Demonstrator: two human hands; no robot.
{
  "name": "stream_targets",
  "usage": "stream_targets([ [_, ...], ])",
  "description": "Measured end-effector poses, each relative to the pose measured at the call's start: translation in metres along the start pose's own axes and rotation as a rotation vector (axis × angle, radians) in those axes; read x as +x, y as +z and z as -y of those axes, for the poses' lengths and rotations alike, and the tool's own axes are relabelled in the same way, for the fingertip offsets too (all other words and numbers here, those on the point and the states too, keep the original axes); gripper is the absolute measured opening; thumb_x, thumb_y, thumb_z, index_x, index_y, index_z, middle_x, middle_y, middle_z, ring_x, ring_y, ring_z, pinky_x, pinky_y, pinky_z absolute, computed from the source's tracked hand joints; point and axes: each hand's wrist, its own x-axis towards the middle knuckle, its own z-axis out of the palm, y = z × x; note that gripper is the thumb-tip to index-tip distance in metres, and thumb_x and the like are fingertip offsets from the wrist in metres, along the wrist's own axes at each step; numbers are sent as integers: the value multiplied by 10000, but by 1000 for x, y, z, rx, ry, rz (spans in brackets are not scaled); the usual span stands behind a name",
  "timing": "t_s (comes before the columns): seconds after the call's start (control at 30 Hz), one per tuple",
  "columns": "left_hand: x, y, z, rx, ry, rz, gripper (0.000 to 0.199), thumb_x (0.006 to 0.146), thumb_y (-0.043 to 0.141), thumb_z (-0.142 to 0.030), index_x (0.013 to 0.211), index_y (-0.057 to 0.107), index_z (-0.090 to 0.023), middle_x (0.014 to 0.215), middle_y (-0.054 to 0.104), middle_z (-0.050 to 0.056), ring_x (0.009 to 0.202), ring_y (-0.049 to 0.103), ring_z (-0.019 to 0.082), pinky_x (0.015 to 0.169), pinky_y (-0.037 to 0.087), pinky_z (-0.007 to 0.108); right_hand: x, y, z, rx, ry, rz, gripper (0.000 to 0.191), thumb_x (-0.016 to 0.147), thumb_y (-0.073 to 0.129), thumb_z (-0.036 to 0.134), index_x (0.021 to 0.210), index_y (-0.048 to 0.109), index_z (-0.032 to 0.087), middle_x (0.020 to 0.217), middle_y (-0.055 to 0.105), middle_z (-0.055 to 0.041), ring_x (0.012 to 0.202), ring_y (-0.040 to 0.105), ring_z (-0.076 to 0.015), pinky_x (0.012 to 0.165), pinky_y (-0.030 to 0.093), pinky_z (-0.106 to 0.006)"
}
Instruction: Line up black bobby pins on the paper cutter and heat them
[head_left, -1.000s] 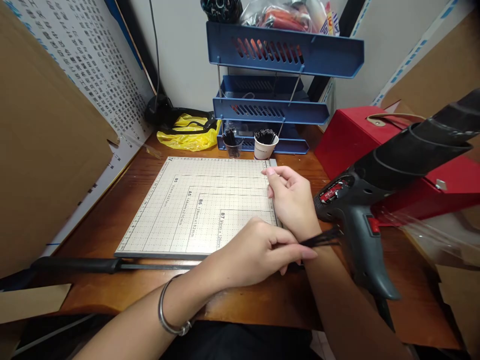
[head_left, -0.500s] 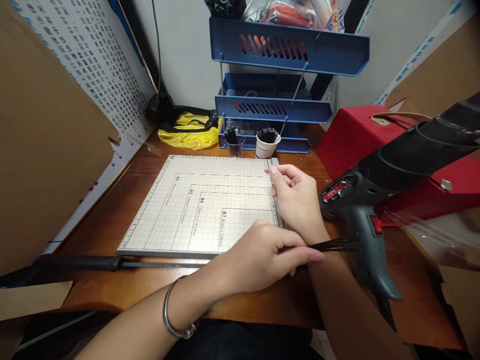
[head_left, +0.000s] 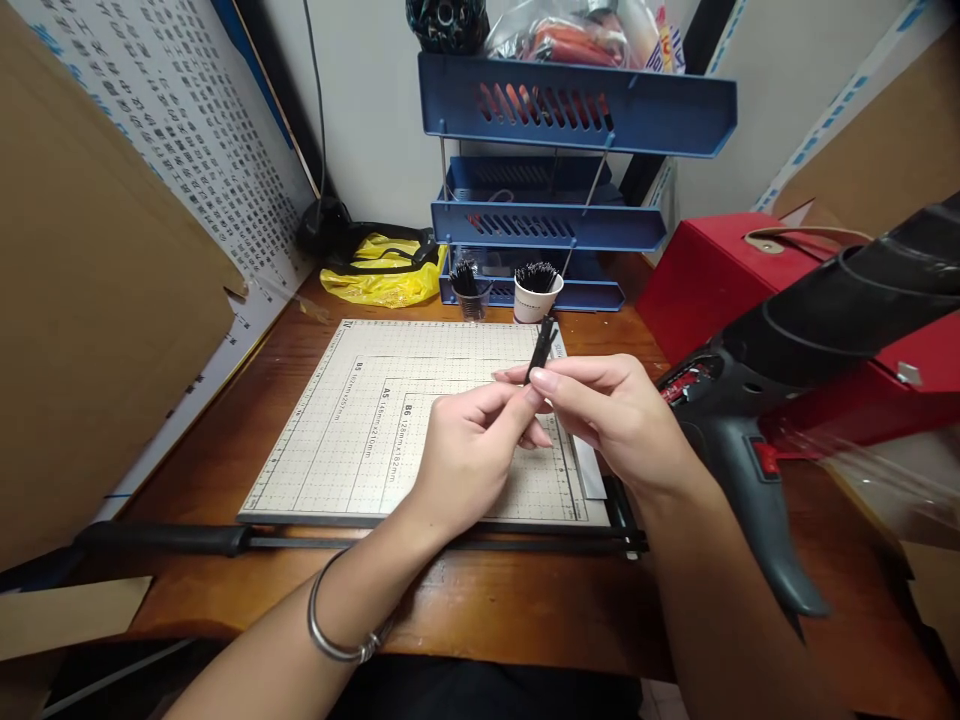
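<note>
A small bundle of thin black strands (head_left: 541,345) stands tilted above the paper cutter's board, its upper end free. My left hand (head_left: 476,445) has thumb and fingers closed around the bundle's lower part. From the other side, my right hand (head_left: 619,410) pinches the same bundle, its thumb and fingertips meeting those of the left. The lower end of the strands is hidden by my fingers. Beneath both hands lies the gridded cutter board (head_left: 322,450), with its black-handled blade arm (head_left: 165,538) along the near edge.
A clear cup (head_left: 470,300) and a white paper cup (head_left: 536,302), both full of black strands, stand behind the board. Blue stacked trays (head_left: 577,105) rise behind them. On the right are a heat gun (head_left: 750,440) and a red box (head_left: 705,240). A yellow bag (head_left: 382,285) lies back left.
My left hand has turned the bundle from lying sideways to nearly upright and moved it up over the board. My right hand has come to meet it and now grips it too.
</note>
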Motion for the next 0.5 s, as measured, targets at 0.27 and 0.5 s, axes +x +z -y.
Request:
stream_targets([
  [0.27,1,-9,-9,61,8,171,174,911,751,-272,776,825,-192,738,793,9,675,703,143,656,538,235,1,-10,-1,-70,-100,55,201,933,745,335,785,834,234,831,704,-18,784,613,-136,755,485,-281],
  [0.5,9,-19,-10,-27,10,-81,187,879,803,-387,840,800,-203,835,763,-1,714,670,110,667,553,192,2,-10,7,-204,-134,30,247,935,738,297,705,784,219,673,557,32,651,483,-100,706,438,-264],
])
